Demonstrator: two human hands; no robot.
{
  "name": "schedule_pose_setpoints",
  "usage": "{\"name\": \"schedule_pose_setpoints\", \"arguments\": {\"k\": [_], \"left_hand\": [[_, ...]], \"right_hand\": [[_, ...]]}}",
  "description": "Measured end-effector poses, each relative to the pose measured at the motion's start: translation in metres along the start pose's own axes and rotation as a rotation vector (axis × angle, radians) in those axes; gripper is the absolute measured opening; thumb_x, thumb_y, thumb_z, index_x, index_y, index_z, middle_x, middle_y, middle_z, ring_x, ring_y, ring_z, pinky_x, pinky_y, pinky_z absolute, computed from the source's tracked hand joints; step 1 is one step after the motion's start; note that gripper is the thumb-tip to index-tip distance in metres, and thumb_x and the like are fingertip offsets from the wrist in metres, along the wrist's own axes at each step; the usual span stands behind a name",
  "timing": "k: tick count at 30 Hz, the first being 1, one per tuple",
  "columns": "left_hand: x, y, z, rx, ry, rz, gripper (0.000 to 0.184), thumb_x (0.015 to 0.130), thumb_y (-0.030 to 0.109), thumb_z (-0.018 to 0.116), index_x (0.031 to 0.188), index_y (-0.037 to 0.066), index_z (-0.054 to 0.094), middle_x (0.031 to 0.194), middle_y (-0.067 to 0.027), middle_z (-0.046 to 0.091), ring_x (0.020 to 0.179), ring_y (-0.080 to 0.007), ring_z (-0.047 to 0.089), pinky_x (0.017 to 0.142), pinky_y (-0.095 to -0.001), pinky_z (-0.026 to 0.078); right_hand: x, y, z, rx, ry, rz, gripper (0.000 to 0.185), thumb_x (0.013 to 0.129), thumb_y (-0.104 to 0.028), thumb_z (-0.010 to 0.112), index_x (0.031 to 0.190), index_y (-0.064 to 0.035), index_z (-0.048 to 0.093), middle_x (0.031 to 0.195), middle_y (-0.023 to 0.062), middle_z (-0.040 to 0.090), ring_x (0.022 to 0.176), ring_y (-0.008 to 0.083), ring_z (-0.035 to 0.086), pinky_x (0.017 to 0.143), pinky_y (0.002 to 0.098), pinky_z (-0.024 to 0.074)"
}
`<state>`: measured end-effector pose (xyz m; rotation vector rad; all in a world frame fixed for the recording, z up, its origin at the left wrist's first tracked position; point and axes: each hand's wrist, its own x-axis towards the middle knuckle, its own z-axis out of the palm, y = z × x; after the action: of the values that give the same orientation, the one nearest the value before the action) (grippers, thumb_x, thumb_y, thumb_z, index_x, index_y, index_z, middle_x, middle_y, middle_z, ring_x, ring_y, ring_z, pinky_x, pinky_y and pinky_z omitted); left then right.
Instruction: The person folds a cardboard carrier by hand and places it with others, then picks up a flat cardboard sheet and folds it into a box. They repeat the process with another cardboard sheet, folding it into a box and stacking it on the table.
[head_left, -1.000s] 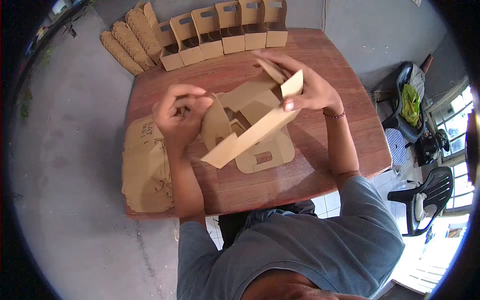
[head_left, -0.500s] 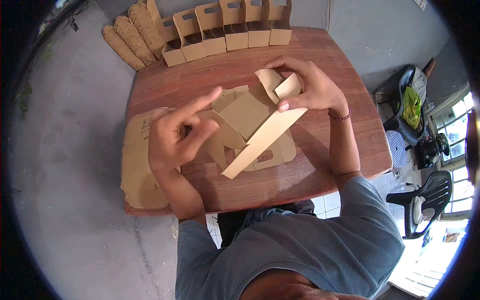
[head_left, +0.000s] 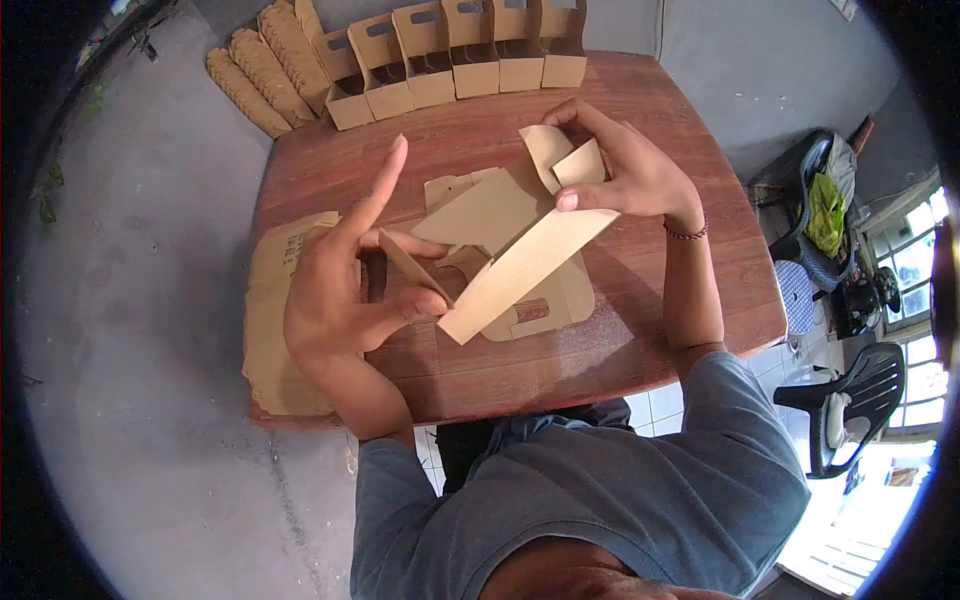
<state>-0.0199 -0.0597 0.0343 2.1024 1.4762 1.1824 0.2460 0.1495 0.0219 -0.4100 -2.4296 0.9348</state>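
Observation:
A brown cardboard carrier [head_left: 535, 270], partly folded, is held slightly tilted over the table between my two hands. My right hand [head_left: 635, 170] grips its far right end, thumb on the long side wall and fingers around the back, beside bent end flaps [head_left: 578, 165]. At the near left end, my left hand [head_left: 345, 270] has a raised end flap [head_left: 405, 265] between thumb and fingers, its index finger pointing up. Beneath the carrier lies a flat cardboard blank [head_left: 570, 300] with a handle cutout, partly covered.
Several folded carriers [head_left: 430, 88] with handle holes stand in a row along the table's back edge. Stacked flat cardboard [head_left: 265, 85] leans at the back left. A printed cardboard sheet [head_left: 285, 340] lies on the wooden table's [head_left: 640, 330] left side. A black chair [head_left: 850, 400] stands at right.
My left hand has closed on the end flap, which now stands up between its thumb and fingers. The carrier's near end has shifted slightly up; my right hand keeps its grip.

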Motion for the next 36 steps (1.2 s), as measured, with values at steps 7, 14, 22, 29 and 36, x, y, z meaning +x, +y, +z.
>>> {"name": "schedule_pose_setpoints", "arguments": {"k": [7,14,22,29,36], "left_hand": [[0.003,-0.005,0.002,-0.14,0.086,-0.081,0.138,0.066,0.074,0.079,0.162,0.002,0.011,0.132,-0.0186,0.066,0.089,-0.0131,0.069,0.077,-0.0239,0.05],[0.017,-0.012,0.012,-0.154,-0.033,0.024,0.138,0.067,0.085,0.068,0.161,0.002,0.012,0.152,-0.0282,0.044,0.133,-0.0407,0.054,0.106,-0.0404,0.044],[0.018,-0.016,0.004,0.065,-0.131,0.025,0.13,0.068,0.094,0.053,0.158,0.003,0.03,0.157,-0.0259,0.039,0.145,-0.0407,0.039,0.114,-0.0426,0.035],[0.015,-0.013,0.008,-0.021,-0.024,-0.142,0.136,0.064,0.098,0.048,0.159,0.004,0.025,0.159,-0.0227,0.037,0.145,-0.0398,0.04,0.112,-0.0415,0.039],[0.02,-0.023,0.016,0.243,0.014,-0.097,0.133,0.068,0.09,0.058,0.16,0.002,0.02,0.161,-0.0201,0.034,0.145,-0.0382,0.039,0.114,-0.0458,0.038]], "right_hand": [[-0.002,0.007,-0.002,0.105,-0.007,0.043,0.079,0.081,-0.045,0.082,0.136,-0.0024,0.046,0.112,0.012,0.065,0.102,0.0209,0.062,0.088,0.0356,0.0495],[0.003,0.009,0.006,0.049,0.041,0.035,0.08,0.085,-0.044,0.078,0.142,0.0004,0.042,0.13,0.0171,0.058,0.124,0.0273,0.057,0.104,0.0405,0.046],[0.006,0.019,0.014,0.08,0.192,-0.075,0.082,0.087,-0.054,0.075,0.14,0.0011,0.045,0.126,0.0232,0.063,0.117,0.0329,0.063,0.1,0.042,0.0495],[0.004,0.008,0.006,0.056,0.122,-0.002,0.074,0.085,-0.052,0.078,0.134,-0.0023,0.054,0.121,0.0198,0.066,0.112,0.0288,0.066,0.095,0.0414,0.0517],[0.005,0.009,0.004,0.011,0.048,0.026,0.053,0.091,-0.039,0.073,0.125,0.0,0.065,0.122,0.0138,0.069,0.116,0.0228,0.063,0.1,0.0381,0.0491]]}}
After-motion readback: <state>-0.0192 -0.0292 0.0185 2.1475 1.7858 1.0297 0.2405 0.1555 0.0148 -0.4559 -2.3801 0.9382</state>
